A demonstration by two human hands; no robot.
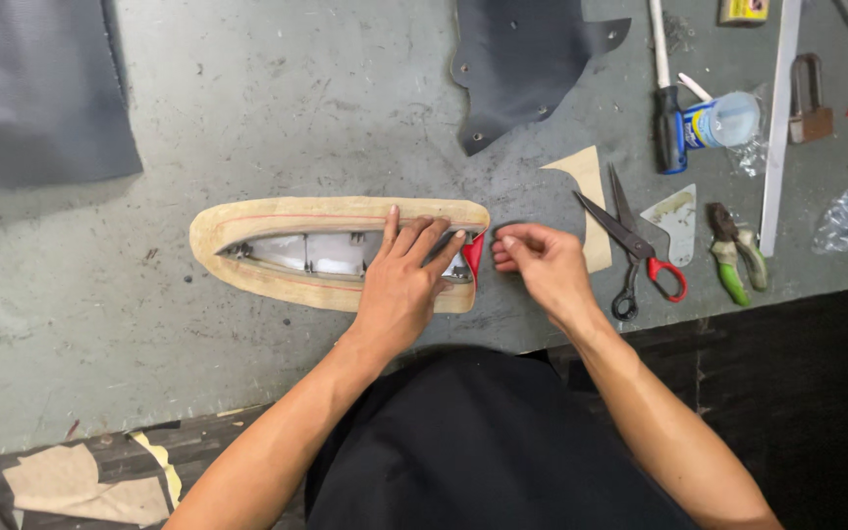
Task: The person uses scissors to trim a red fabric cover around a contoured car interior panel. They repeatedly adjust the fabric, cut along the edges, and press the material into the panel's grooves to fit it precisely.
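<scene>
A long tan panel [277, 218] with a silver inner plate lies face down on the grey workbench [277, 98], its edge covering folded over the rim. My left hand [402, 285] presses flat on its right part, fingers spread. A red flap [473, 254] sticks out at the panel's right end. My right hand [539, 260] is right beside that end, fingertips pinched together next to the red flap; whether they grip it is unclear.
Scissors with a red handle [635, 250] and green-handled pliers [735, 253] lie right of my hands. A tan scrap [586, 182], a scraper [677, 221], a dark leather piece [517, 59], a glue jar [723, 123] and a screwdriver [662, 93] sit farther back. Grey fabric [36, 88] lies far left.
</scene>
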